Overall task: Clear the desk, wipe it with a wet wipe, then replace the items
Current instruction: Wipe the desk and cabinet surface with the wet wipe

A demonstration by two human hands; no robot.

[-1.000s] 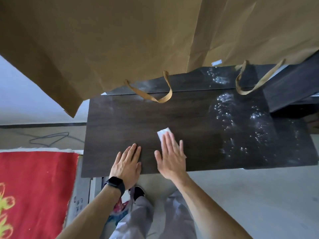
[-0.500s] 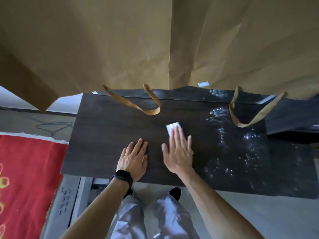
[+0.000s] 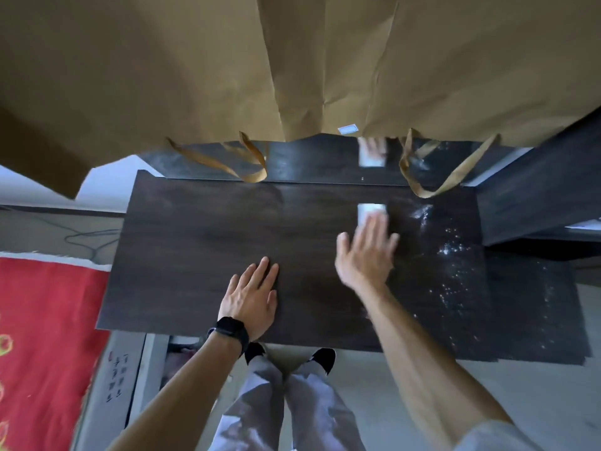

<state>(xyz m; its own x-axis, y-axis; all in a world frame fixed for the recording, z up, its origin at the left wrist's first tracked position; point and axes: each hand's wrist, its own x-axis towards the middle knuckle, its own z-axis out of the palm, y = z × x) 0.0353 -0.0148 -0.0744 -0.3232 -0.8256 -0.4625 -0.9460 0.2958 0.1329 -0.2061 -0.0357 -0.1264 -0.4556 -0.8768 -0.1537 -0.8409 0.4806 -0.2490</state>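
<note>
Wiping is the step in hand: the right hand (image 3: 366, 252) presses the wet wipe (image 3: 370, 211) flat on the cleared desk (image 3: 201, 242) with straight fingers (image 3: 379, 227), the wipe showing just beyond them. The left hand (image 3: 250, 301) lies flat and open, nearer the body, bracing. The next stroke probably needs steady pressure across the droplets (image 3: 452, 255) right of the wiping hand.

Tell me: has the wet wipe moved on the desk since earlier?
Yes. The wet wipe slid toward the far edge of the desk and rightward, nearer the droplets.
</note>
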